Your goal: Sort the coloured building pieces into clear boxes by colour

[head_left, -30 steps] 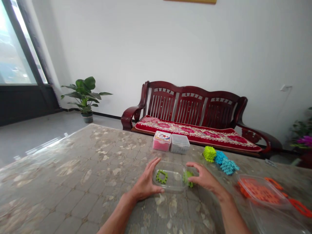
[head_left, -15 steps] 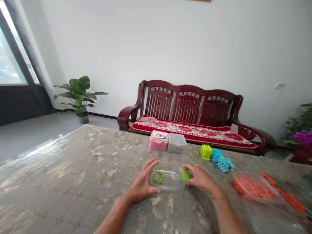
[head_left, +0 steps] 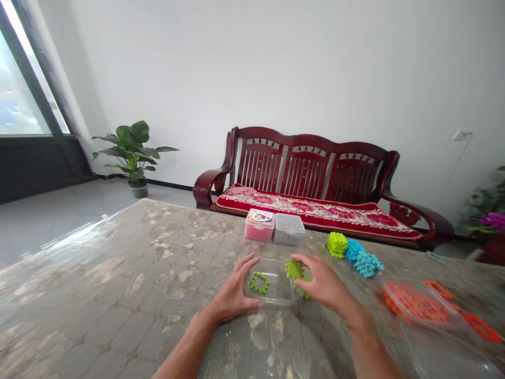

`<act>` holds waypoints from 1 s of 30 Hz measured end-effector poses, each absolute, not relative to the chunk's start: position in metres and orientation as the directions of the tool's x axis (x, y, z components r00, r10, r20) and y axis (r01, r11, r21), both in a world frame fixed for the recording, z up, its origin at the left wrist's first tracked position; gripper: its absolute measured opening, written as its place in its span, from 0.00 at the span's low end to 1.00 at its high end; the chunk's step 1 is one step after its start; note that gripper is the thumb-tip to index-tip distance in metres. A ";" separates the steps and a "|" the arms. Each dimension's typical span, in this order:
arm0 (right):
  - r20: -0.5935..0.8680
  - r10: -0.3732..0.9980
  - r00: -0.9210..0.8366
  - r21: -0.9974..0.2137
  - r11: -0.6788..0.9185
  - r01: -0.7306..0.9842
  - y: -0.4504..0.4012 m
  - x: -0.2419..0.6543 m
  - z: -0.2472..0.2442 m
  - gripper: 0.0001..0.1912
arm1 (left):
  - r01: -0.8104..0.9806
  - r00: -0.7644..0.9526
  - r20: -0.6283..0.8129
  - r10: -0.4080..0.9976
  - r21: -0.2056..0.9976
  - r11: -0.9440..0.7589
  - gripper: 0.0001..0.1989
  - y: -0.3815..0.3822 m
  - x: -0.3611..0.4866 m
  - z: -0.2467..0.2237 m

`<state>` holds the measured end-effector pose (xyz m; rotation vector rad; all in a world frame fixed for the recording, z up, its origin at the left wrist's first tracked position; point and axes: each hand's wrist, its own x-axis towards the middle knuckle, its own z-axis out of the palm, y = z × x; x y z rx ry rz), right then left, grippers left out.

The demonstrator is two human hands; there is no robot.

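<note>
My left hand [head_left: 232,290] curves around the left end of a clear plastic container [head_left: 274,302], its thumb along the near side. A green toothed square frame [head_left: 254,285] shows in the container's left half; I cannot tell whether it lies inside or beneath. Between thumb and fingers, my right hand [head_left: 325,281] pinches a flat green toothed piece [head_left: 294,269] over the container's right end. Part of another green toothed piece [head_left: 304,295] shows below that hand, mostly hidden by the thumb.
Toward the table's [head_left: 138,263] far edge stand a pink-filled box [head_left: 259,231] and a grey-looking lidded box [head_left: 289,234]. Lime pieces [head_left: 336,245] and blue pieces [head_left: 366,264] are clustered to their right. Orange pieces [head_left: 418,304] sit in a clear container at right.
My right hand has lifted a green piece from beside the container's right end and brought it up and leftward over the rim. My left hand keeps its hold on the container.
</note>
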<state>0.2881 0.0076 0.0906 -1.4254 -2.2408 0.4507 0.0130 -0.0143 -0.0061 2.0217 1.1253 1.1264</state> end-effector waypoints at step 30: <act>-0.081 0.930 -0.360 -0.295 0.322 0.899 0.023 0.312 0.063 0.31 | 0.394 0.290 0.386 0.876 0.786 -0.477 0.48 -0.014 0.013 -0.004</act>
